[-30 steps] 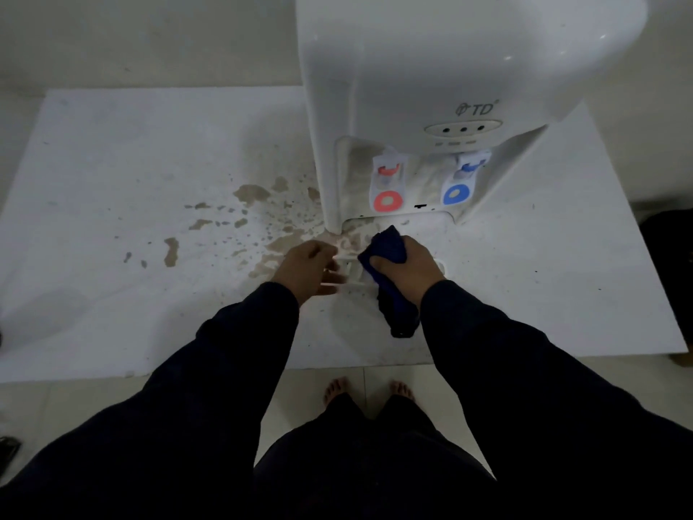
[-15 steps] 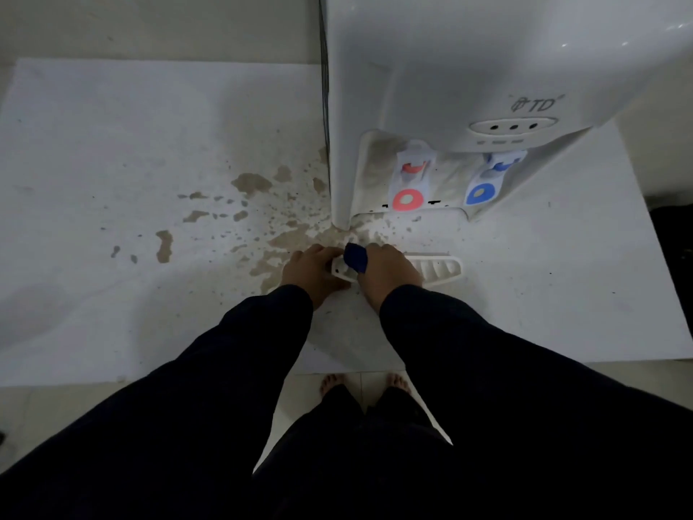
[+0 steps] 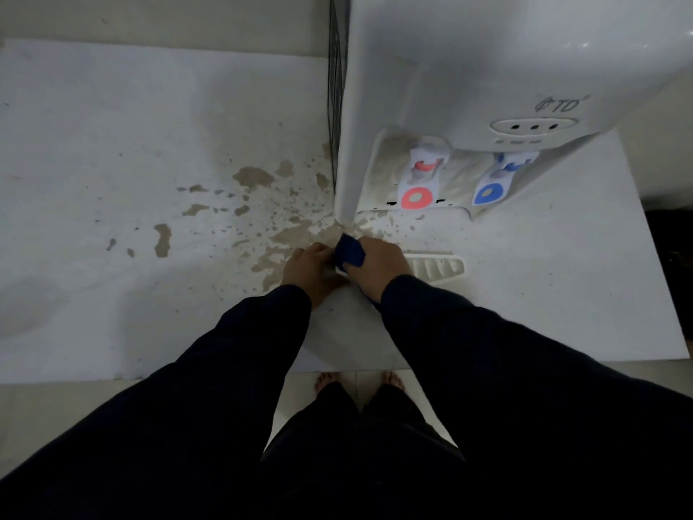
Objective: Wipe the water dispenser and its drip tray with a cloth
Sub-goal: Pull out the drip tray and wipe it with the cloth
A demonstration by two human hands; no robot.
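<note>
A white water dispenser (image 3: 487,61) stands on a white counter (image 3: 112,144), with a red tap (image 3: 422,182) and a blue tap (image 3: 495,182) in its stained recess. The white slotted drip tray (image 3: 437,266) lies on the counter in front of the dispenser, pulled out of it. My right hand (image 3: 378,266) grips a dark blue cloth (image 3: 348,251) and presses it on the tray's left end. My left hand (image 3: 309,268) holds the left end of the tray, which is mostly hidden under both hands.
Brown dried stains (image 3: 277,219) spread over the counter left of the dispenser. The counter's front edge (image 3: 187,377) runs just in front of my bare feet (image 3: 360,380) on the tiled floor. A dark object (image 3: 671,238) sits at the far right.
The drip tray has come out of the dispenser onto the counter. My right hand with the cloth moved left along the tray to its left end. The view shifted left.
</note>
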